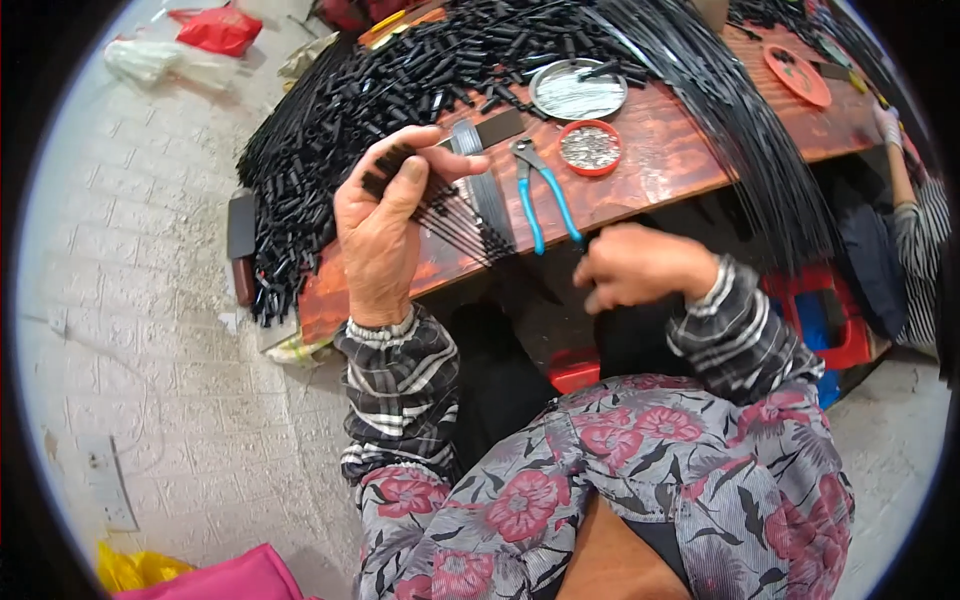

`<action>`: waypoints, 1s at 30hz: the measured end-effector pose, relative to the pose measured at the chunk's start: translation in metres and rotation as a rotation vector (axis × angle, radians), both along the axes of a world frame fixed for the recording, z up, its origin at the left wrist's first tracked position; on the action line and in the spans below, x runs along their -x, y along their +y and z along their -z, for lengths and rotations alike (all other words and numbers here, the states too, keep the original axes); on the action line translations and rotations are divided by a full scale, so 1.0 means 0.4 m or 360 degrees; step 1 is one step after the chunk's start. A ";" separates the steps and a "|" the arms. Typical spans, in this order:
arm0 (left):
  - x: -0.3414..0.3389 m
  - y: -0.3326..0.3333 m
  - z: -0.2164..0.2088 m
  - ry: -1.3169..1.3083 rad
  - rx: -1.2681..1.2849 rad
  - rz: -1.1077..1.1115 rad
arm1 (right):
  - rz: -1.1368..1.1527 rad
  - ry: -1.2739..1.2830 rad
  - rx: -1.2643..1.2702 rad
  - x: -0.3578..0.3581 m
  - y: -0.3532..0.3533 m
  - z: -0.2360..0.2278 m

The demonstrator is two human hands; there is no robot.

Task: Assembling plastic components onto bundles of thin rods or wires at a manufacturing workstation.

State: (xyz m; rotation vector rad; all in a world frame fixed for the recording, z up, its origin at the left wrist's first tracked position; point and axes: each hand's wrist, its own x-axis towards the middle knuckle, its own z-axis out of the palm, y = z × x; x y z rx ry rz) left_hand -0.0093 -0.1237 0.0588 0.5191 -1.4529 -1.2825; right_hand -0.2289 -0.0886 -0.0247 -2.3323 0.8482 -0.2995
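My left hand [378, 225] is closed round a bundle of thin black rods [462, 222]. Their thicker black ends sit between thumb and fingers, and the thin lengths slant down to the right over the table edge. Lower right, my right hand [640, 265] is closed with its fingers curled, slightly blurred, by the front edge. Anything in its fingertips is too hidden to make out. Between the hands lie pliers [543, 195] with blue handles, jaws pointing away from me. Beside them stands a red round dish [617, 160] of small metal pieces.
A heap of black rod ends [400, 95] covers the table's left and back. Behind the red dish is a grey dish [535, 95] of pale slim pieces. More long black rods [740, 130] hang over the edge at right. Another person's arm [900, 170] shows far right, near a red stool [850, 320].
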 end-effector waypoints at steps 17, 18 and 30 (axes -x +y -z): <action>0.011 0.024 -0.014 -0.0088 0.0011 -0.0036 | 0.1112 0.0273 0.0747 0.130 -0.456 -0.019; 0.002 0.024 -0.013 -0.0082 -0.0018 -0.0073 | 0.1072 0.0227 0.0766 0.110 -0.433 -0.035; 0.019 0.003 -0.011 -0.0032 -0.0109 -0.0018 | 0.1050 0.0004 0.0810 0.119 -0.396 -0.012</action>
